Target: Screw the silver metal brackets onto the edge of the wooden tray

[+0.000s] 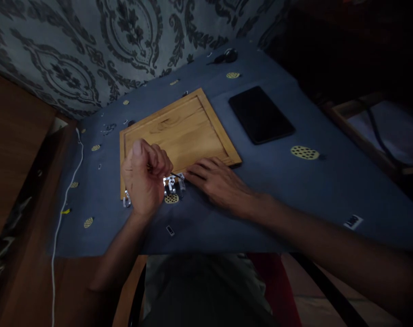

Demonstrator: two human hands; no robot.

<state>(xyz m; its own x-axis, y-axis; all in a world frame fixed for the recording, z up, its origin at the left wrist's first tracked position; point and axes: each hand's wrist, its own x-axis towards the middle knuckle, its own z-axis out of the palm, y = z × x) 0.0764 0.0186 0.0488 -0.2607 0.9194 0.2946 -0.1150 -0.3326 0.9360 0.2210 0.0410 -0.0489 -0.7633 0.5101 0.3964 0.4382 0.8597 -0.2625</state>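
Observation:
A framed wooden panel [179, 131], like a cabinet door, lies flat on the cloth-covered table. Metal hinge parts [171, 184] sit at its near edge, and another metal hinge [126, 200] shows at the near left corner. My left hand [145, 177] is closed in a fist over that edge. A thin dark shaft [176, 175], like a screwdriver's, comes out of the fist and slants right to the hinge; its handle is hidden. My right hand [216, 181] rests palm down on the panel's near edge, fingers stretched out, their tips beside the hinge.
To the right of the panel lies a black tablet [261, 113]. A small dark object [229, 56] sits at the table's back. A white cable [58, 227] hangs down the left side, near a patterned wall [131, 32]. The table's front edge is close to my lap.

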